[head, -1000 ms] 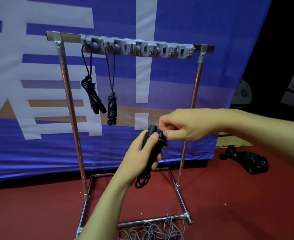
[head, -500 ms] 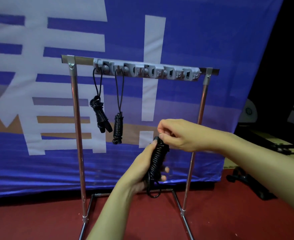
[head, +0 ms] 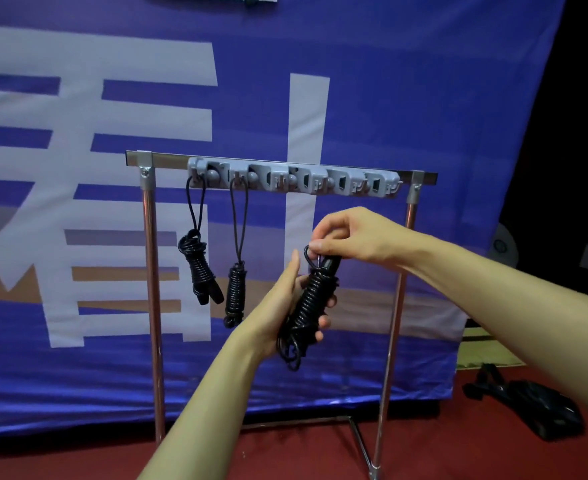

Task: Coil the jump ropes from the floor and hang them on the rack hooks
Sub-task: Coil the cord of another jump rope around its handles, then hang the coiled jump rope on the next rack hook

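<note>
left fingers (head: pixel 322 320) grip coiled rope (head: pixel 315 296) | right fingers (head: pixel 320 242) pinch its loop | hook strip (head: pixel 292 180): two ropes hanging

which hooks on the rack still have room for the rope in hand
Crowded: the two leftmost hooks, taken by the first hung rope and the second hung rope. Free: the hook strip from there to the rack's right post.

Blue banner (head: pixel 406 98) behind, red floor (head: pixel 285 459)

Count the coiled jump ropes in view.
3: two hang from the rack's leftmost hooks; the third is gripped by the left hand, right hand pinching its top loop.
</note>
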Demonstrator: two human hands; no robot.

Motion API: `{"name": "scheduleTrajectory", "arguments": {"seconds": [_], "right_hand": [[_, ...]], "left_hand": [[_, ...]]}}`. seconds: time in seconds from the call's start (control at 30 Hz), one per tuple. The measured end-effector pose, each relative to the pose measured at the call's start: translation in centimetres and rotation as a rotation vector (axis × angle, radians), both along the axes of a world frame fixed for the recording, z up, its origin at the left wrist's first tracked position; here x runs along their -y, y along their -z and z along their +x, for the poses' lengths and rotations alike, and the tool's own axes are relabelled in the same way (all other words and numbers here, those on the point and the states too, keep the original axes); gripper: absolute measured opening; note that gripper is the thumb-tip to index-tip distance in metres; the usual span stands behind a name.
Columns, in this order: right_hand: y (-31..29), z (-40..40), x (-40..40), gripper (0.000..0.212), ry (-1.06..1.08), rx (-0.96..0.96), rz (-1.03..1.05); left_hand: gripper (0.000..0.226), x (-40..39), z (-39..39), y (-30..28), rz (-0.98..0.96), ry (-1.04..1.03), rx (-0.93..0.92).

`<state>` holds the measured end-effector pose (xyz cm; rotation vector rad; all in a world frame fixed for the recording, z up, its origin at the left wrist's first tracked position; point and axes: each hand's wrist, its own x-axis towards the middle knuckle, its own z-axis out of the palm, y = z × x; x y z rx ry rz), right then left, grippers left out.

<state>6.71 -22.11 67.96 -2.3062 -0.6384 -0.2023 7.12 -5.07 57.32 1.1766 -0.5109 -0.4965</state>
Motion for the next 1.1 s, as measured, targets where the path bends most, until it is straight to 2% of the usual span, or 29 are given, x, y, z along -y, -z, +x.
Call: {"name": "scheduleTrajectory", "arguments": {"seconds": [0.07, 0.13, 0.23, 0.3, 0.4, 0.53, 0.67, 0.77, 0.87, 0.97, 1.1], "right_hand": [[-0.4, 0.2, -0.2, 0.024, 0.056, -0.016, -0.009], [-1.0, 0.3, -0.7, 0.022, 0.06, 0.016, -0.064], [-2.0, 0.3, -1.8, 0.014, 0.079, 0.144, -0.045], [-2.4, 1.1, -2.5, 0.008, 0.09, 0.231, 0.022], [-2.9, 3.1, -3.3, 0.01, 0.116, 0.288, 0.091], [-3.7, 5.8, -3.6, 0.006, 0.19, 0.415, -0.095], [-5.6, 7.9, -4.3, 0.006, 0.268, 0.502, -0.226], [-6.1, 10.0, -4.7, 0.011, 0.34, 0.556, -0.17], [-6.3, 11.2, -5.2, 0.01, 0.377, 0.622, -0.115], [-6.6, 12.1, -5.7, 0.009, 0.366, 0.663, -0.109], [-6.8, 12.8, -6.2, 0.011, 0.369, 0.623, -0.153]], "left_hand": [[0.08, 0.0, 0.1, 0.2, 0.058, -0.021, 0.14], [0.062, 0.2, 0.1, 0.1, 0.099, -0.073, 0.252], [0.036, 0.0, 0.5, -0.5, 0.094, -0.083, 0.273], [0.031, -0.3, 1.3, -1.3, 0.075, -0.024, 0.269], [0.03, -1.0, 3.1, -2.7, 0.105, 0.013, 0.302], [0.042, -2.4, 6.2, -3.6, 0.203, -0.164, 0.393], [0.034, -2.6, 9.1, -5.4, 0.307, -0.326, 0.574], [0.03, -1.9, 11.1, -6.4, 0.437, -0.497, 0.758], [0.032, -1.5, 12.8, -6.8, 0.534, -0.616, 0.841], [0.018, -1.2, 14.0, -6.6, 0.533, -0.678, 0.873], [0.022, -1.0, 15.5, -5.5, 0.451, -0.661, 0.831]]}}
